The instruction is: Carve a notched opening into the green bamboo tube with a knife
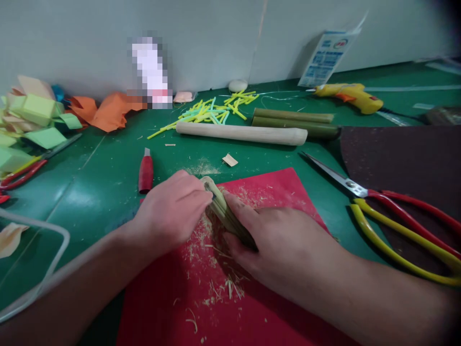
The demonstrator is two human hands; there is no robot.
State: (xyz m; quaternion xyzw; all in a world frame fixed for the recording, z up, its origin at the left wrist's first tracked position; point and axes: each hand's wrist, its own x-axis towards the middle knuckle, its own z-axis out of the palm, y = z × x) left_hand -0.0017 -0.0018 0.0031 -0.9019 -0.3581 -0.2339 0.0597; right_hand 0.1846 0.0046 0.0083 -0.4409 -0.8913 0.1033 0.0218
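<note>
A short greenish bamboo piece point(220, 206) lies slanted on a red mat point(273, 192) strewn with pale shavings. My left hand point(173, 211) is closed, its fingertips pinching the piece's upper end. My right hand point(284, 245) is wrapped round the lower part of the same piece, pressing it to the mat. Whether either hand also holds a small tool is hidden.
Red-and-yellow scissors point(396, 221) lie on the right on a dark sheet point(406, 158). A pale wooden stick point(241, 133), two green bamboo tubes point(293, 120), cut straw bits point(212, 111), a yellow glue gun point(349, 95), a red knife point(146, 172) and paper scraps point(39, 120) lie on the green table.
</note>
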